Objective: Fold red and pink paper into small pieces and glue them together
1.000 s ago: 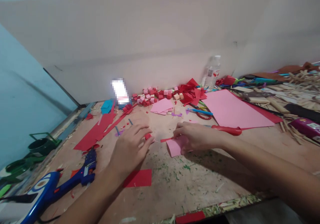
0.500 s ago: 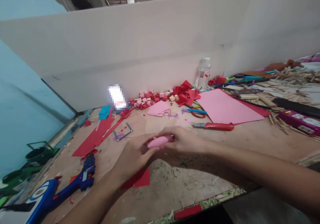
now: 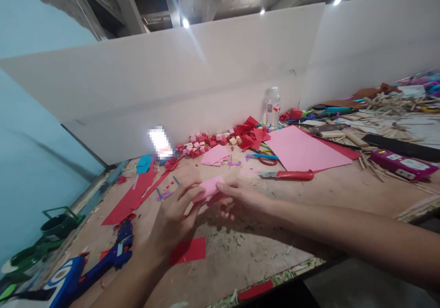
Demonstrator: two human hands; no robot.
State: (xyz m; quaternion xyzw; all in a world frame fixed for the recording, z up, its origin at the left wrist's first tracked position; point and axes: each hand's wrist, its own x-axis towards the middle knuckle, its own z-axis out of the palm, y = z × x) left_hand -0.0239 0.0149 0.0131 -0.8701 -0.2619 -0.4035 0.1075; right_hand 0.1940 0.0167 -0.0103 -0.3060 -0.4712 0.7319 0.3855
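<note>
Both my hands meet over the wooden table. My left hand and my right hand pinch a small pink paper piece that is curled into a roll between the fingertips. A bit of red paper shows under the roll, held with it. A red paper rectangle lies flat on the table just below my left wrist. A blue glue gun rests to the left of my left forearm.
A red-handled utility knife lies right of my hands, beside a large pink sheet. Red and pink foam cubes, red paper scraps, scissors and a plastic bottle line the white back wall. Wooden sticks and a purple box sit at right.
My hands came together from apart, took up the flat pink piece and rolled it; now they hold the roll slightly higher off the table. The camera has tilted upward.
</note>
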